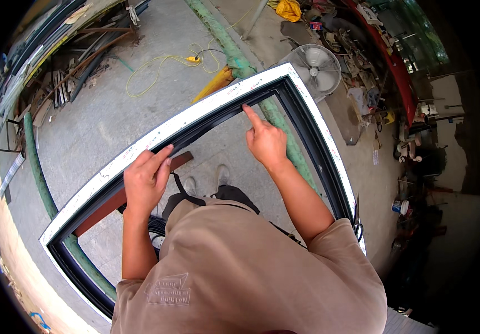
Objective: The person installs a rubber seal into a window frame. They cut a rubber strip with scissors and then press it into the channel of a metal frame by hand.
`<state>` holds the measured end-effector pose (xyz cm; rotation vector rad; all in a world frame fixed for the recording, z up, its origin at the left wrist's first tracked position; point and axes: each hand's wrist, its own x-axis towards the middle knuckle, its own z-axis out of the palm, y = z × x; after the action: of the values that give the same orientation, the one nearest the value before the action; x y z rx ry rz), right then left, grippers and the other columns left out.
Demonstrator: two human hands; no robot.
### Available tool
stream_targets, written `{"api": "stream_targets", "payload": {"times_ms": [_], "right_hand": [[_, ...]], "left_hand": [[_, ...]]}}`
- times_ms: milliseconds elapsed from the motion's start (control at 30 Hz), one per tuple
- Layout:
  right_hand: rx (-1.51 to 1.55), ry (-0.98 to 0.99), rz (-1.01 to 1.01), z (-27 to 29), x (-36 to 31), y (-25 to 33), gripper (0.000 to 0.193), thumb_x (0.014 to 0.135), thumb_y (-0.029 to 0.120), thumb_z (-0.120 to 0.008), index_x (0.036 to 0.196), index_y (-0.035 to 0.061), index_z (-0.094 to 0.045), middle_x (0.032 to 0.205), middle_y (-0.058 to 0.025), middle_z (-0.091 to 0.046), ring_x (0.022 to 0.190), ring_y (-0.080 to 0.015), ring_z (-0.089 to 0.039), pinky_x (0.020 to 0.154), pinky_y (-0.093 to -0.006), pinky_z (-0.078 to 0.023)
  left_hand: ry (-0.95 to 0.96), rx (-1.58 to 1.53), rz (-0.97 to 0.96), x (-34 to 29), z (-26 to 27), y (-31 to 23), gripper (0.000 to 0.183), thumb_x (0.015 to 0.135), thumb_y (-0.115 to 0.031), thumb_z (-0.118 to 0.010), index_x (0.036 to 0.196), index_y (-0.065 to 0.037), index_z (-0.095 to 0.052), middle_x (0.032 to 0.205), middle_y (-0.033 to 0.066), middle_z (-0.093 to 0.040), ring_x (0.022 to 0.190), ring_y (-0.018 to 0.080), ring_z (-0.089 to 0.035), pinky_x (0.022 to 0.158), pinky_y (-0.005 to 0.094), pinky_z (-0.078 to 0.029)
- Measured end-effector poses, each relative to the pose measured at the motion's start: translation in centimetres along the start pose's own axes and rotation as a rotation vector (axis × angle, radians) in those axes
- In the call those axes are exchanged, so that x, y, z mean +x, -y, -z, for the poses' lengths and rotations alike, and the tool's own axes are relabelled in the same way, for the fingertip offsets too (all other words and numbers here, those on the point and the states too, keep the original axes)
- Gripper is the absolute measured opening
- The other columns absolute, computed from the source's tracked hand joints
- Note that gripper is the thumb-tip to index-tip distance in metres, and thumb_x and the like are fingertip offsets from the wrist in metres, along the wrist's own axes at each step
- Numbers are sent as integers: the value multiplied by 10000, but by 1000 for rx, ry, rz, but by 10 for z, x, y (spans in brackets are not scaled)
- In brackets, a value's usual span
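A large window frame [159, 133], covered in white printed film with a black inner edge, lies slanted around me at waist height. A black rubber strip [195, 132] runs along the inside of its far side and sags slightly between my hands. On the left, my left hand [146, 181] is closed at the strip, its index finger and thumb close together there. My right hand [265, 142] reaches near the far right corner, its index finger stretched out and touching the strip. Its other fingers are bent, and nothing shows in its palm.
Green-painted supports [293, 142] pass beneath the frame, and a reddish-brown bar [103, 211] lies under its left part. A standing fan [316, 69] is close beyond the right corner. A yellow cable [156, 72] loops across the floor. Metal lengths [62, 92] are piled at far left.
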<state>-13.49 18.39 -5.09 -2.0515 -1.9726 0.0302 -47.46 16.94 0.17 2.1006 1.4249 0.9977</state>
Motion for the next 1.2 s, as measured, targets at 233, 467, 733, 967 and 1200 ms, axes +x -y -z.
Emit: {"api": "stream_targets", "payload": {"times_ms": [233, 467, 733, 967, 1200], "right_hand": [[-24, -8, -83, -3, 1, -3, 710, 919, 145, -683, 1602, 326, -612, 835, -139, -785, 735, -405, -762, 707, -546, -626], [-32, -127, -27, 3, 15, 1, 484, 930, 211, -763, 1413, 228, -765, 907, -91, -780, 764, -351, -773, 713, -505, -632], [-15, -350, 318, 0, 37, -8, 108, 911, 116, -795, 1017, 138, -784, 981, -3, -711, 852, -246, -747, 678, -405, -615], [9, -343, 334, 5, 40, -9, 70, 901, 142, -805, 924, 132, -739, 971, 2, -709, 829, -243, -735, 663, -408, -610], [70, -327, 301, 3, 42, -13, 92, 882, 111, -850, 910, 120, -763, 944, -20, -728, 828, -268, -752, 674, -417, -600]], "left_hand": [[-2, -21, -13, 1, -1, 2, 289, 934, -43, -834, 1211, -116, -867, 772, 75, -647, 637, 234, -631, 611, 378, -506], [-23, -28, -58, 1, -5, 9, 313, 913, -43, -849, 1214, -124, -868, 765, 68, -641, 625, 232, -630, 594, 378, -502], [-55, 21, -116, 0, -9, 12, 329, 881, -41, -865, 1195, -137, -875, 748, 46, -623, 604, 215, -608, 576, 372, -488], [-32, 10, -88, 0, -8, 9, 306, 926, 0, -816, 1216, -84, -863, 737, 73, -609, 596, 201, -573, 586, 345, -465], [-46, 29, -74, 1, -9, 9, 334, 877, -21, -857, 1197, -112, -874, 733, 53, -608, 588, 201, -590, 572, 358, -481]]}}
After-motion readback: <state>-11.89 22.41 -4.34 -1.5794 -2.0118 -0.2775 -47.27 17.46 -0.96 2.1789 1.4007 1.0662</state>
